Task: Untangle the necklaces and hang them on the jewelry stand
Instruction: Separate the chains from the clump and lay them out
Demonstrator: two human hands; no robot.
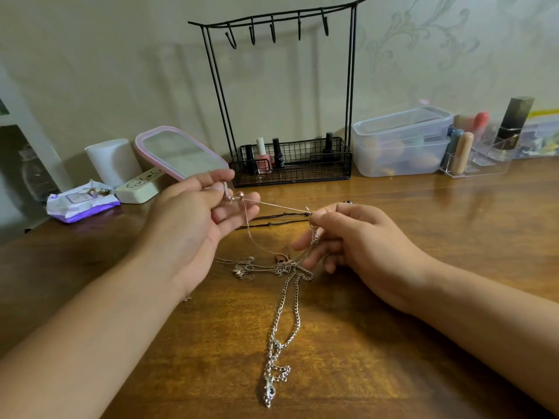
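Observation:
My left hand [199, 219] pinches one end of a thin rose-gold necklace [272, 205] near its round pendant. My right hand [357, 237] pinches the same chain farther along, so it runs taut between both hands above the table. Its slack loops down into a tangle of fine chains [260, 266] on the wood. A thicker silver chain necklace [286, 322] with a dark pendant trails from the tangle toward me. A dark cord necklace [272, 218] lies behind the hands. The black wire jewelry stand [351, 86] stands at the back with bare hooks.
The stand's basket holds nail polish bottles [262, 155]. A pink-rimmed mirror [178, 152], a white cup [113, 161] and a purple wipes pack [81, 204] sit at the left. Clear plastic boxes [399, 143] and a cosmetics organiser [481, 155] stand at the right.

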